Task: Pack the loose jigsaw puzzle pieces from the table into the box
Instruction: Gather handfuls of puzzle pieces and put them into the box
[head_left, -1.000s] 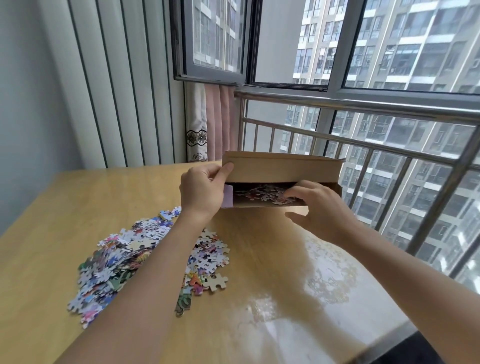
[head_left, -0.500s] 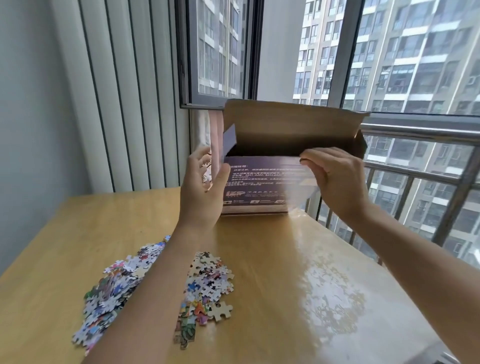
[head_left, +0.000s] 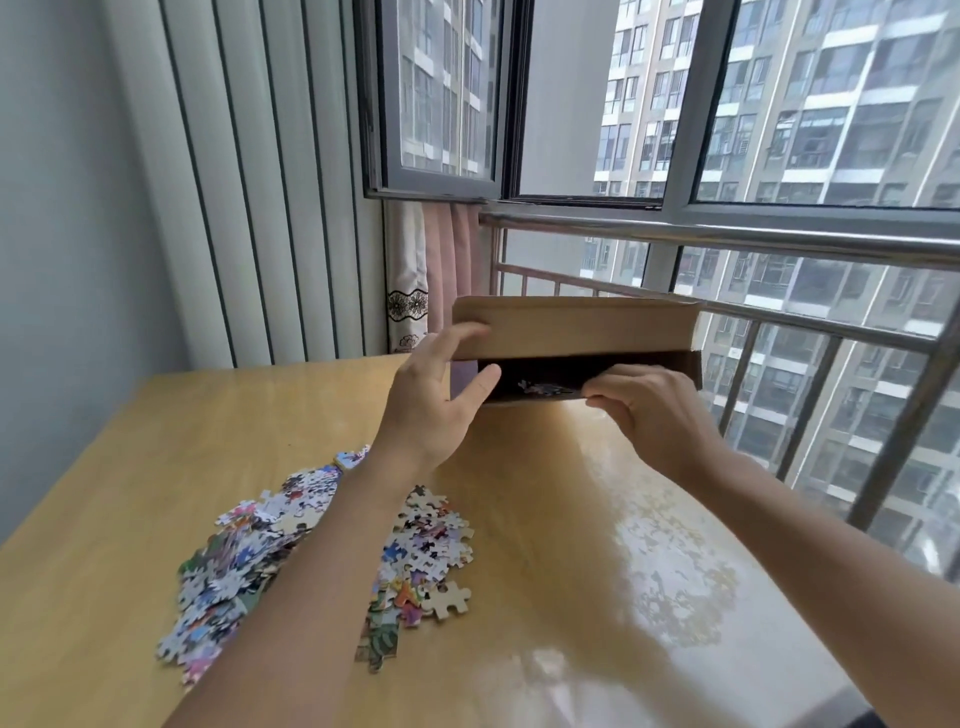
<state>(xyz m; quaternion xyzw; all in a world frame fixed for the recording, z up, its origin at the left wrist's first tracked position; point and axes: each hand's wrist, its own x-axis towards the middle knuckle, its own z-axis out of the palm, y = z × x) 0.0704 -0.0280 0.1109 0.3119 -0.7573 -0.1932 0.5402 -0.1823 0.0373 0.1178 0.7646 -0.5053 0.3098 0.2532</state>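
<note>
- Head view: we noted the box (head_left: 574, 330) held at the far side of the table (head_left: 545, 519), its opening facing us, brown lid flap raised over a dark interior.
- The left hand (head_left: 434, 402) gripped the box's left end, fingers curled over the flap edge above and thumb against the opening below.
- The right hand (head_left: 647, 402) held the lower right lip of the opening, fingers curled and pinching the front edge. We could not tell whether it also held a piece.
- A few pieces inside the box (head_left: 545, 387) showed between the two hands, close to the open lip.
- The loose puzzle pieces (head_left: 311, 556) lay in a heap on the table, below and near side of the left hand, partly hidden under the left forearm. We judged most of the packing not yet done.
- Risk: with the opening turned toward us, any forward tilt could spill the pieces inside back onto the table.
- Risk: the left forearm crossed directly over the heap; lowering it could sweep pieces toward the table edge.
- Risk: the box sat near the railing (head_left: 727, 239) and open window; a slipped grip on the right could send it that way.
</note>
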